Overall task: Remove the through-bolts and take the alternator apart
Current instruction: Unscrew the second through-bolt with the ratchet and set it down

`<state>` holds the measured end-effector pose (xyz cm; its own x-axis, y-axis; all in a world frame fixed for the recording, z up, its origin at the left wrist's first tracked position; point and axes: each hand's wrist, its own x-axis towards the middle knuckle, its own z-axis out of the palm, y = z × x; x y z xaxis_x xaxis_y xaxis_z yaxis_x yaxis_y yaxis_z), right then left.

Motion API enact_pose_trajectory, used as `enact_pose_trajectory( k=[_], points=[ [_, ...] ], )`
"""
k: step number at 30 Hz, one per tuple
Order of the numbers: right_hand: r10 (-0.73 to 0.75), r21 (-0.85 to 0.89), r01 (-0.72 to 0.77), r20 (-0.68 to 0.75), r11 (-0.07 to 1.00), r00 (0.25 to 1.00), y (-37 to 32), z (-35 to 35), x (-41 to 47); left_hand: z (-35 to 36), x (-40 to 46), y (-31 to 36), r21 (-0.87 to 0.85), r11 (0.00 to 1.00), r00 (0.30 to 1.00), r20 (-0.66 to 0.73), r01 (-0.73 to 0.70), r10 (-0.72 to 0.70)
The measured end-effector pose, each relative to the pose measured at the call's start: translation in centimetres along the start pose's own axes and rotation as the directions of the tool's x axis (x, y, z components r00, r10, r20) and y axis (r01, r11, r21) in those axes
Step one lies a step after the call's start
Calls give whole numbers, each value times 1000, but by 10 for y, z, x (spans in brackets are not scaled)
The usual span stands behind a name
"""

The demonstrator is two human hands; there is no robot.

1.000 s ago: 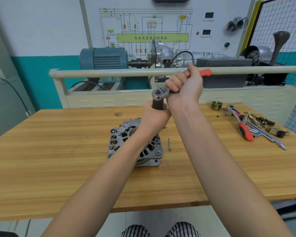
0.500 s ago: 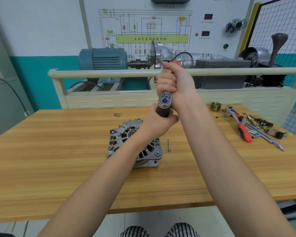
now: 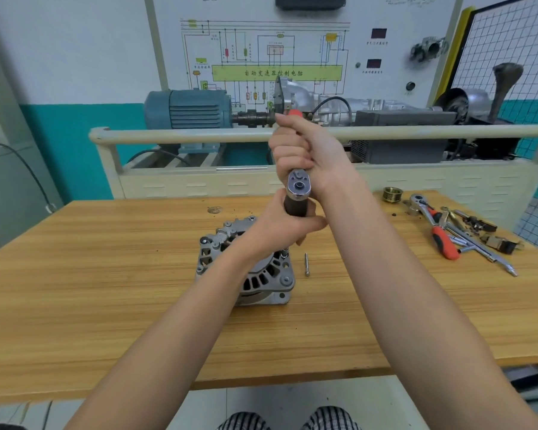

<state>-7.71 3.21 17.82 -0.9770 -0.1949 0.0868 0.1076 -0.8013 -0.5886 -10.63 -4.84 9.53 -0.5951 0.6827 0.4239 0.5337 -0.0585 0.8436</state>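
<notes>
Fingers of the right hand (image 3: 311, 159) curl tight round the handle of a ratchet wrench (image 3: 298, 185), whose red grip end pokes out above the fist at centre frame and whose steel head shows just below it. Under that head, the left hand (image 3: 284, 226) wraps round a dark socket (image 3: 295, 207) fitted to the ratchet, thumb across its front. Both fists sit directly above the alternator (image 3: 246, 274), which rests on the wooden table (image 3: 106, 274) just below centre and is partly hidden by the left wrist. One loose through-bolt (image 3: 307, 264) lies on the wood just right of the alternator. Spare tools (image 3: 454, 234) lie at the right edge. On the wall panel (image 3: 261, 51) at upper centre, a green strip reads 自动变速器控制电脑.
</notes>
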Motion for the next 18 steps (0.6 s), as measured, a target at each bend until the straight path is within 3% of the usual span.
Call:
enact_pose_trajectory(
  k=[3,5,7,9,13,15,18],
  points=[
    [-286,103,303,-149,948,947,4,-1,-2,6,4,-1,-57,998,984,-171,37,-47],
    [-529,87,569,-276,818,802,10,-2,-4,11,8,-2,-126,991,937,-340,38,-79],
    [-640,67,691,-322,720,698,14,-2,-7,15,9,-1,-163,986,909,-408,20,-86],
    [-611,80,652,-283,754,740,13,-3,-9,13,8,-1,-138,990,930,-360,29,-78],
    [-255,80,262,-94,962,962,0,-2,-5,-3,1,3,-59,998,998,-49,25,-27],
    [-108,25,109,-27,994,994,-2,-1,0,-7,-1,5,-74,996,998,57,40,-36],
    [-73,21,74,-18,997,997,0,1,4,-4,-1,6,-68,993,995,-13,93,-94]
  ],
)
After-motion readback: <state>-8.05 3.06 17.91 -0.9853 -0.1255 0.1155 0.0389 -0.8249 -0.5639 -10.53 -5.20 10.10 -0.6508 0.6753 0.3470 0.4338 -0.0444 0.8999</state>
